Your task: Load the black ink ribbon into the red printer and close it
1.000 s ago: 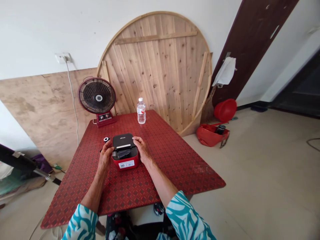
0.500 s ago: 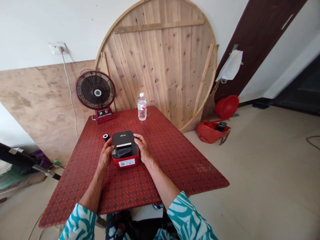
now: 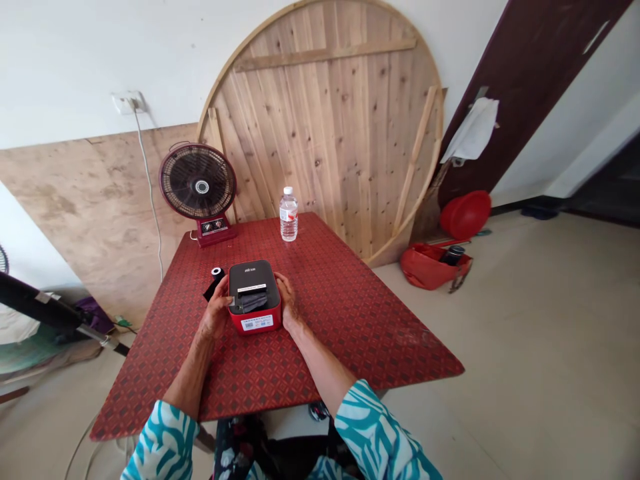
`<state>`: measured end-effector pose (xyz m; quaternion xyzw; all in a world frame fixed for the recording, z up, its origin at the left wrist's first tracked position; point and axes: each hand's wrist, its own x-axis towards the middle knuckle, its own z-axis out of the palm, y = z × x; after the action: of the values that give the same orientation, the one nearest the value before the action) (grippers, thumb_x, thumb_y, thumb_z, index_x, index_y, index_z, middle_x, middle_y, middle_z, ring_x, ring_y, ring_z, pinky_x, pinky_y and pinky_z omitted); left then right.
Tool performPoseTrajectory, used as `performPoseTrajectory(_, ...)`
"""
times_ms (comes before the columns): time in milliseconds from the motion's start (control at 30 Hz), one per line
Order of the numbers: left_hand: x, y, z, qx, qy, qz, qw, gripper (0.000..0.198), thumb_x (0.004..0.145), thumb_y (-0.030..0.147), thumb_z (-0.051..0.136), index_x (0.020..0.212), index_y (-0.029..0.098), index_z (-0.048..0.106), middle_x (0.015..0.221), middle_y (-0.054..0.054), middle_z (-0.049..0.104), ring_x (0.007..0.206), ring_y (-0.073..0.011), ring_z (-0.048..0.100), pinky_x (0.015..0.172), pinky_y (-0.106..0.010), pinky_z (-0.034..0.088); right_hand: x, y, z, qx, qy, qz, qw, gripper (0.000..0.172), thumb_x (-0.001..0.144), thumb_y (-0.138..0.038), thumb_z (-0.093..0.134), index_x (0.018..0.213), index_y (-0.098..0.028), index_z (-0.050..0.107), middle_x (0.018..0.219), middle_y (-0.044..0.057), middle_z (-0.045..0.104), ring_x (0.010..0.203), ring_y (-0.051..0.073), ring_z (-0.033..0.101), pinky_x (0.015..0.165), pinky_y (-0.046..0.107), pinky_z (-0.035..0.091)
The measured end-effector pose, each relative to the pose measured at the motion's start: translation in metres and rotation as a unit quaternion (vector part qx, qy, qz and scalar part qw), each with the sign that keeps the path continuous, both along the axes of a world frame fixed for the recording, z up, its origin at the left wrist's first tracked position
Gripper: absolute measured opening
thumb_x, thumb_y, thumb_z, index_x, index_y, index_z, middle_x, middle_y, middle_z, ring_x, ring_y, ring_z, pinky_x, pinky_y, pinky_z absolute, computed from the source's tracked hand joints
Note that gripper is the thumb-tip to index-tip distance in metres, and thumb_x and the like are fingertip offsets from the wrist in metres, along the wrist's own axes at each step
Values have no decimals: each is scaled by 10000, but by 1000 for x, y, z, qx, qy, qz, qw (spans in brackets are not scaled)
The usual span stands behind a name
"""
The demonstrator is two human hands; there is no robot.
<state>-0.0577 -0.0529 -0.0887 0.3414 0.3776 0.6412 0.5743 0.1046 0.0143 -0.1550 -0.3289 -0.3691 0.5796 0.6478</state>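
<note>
A small red box-shaped device with a black lid [image 3: 253, 297] sits on the red patterned table [image 3: 350, 313]. A white label is on its front and dark material hangs from a slot in the lid. My left hand [image 3: 216, 313] presses against its left side. Against its right side lies my right hand [image 3: 286, 303], fingers curved round the edge. Just left of the device a small black roll with a white core [image 3: 215, 277] rests on the table.
A water bottle [image 3: 289, 215] and a red table fan [image 3: 200, 190] stand at the table's far edge. A round wooden tabletop [image 3: 340, 120] leans on the wall behind. A red bag [image 3: 433, 265] and red basin [image 3: 466, 215] lie on the floor at right.
My hands have stayed on the device's sides; the right hand has slid from the lid's edge down to the side. The view has shifted slightly.
</note>
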Motion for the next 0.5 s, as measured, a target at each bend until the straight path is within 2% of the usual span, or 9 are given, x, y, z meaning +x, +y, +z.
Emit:
performPoseTrajectory(267,-4,2,-11,-2,16,-20,1000,707,604,226,711,1298,239,577,1288,-57,641,1041,-274,655,807,-330,528,0,-2,1,-5,-8,0,1000,384,773,-525,608,1056,-275,682,1019,-5,739,966,202,653,819,333,506)
performPoseTrajectory(500,-6,1,-12,23,47,-44,998,662,657,218,678,1310,232,570,1230,-66,670,1023,-267,661,847,-347,517,1,-1,0,-5,-16,-2,1000,389,781,-528,597,1064,-274,681,1015,1,738,985,208,646,823,335,504)
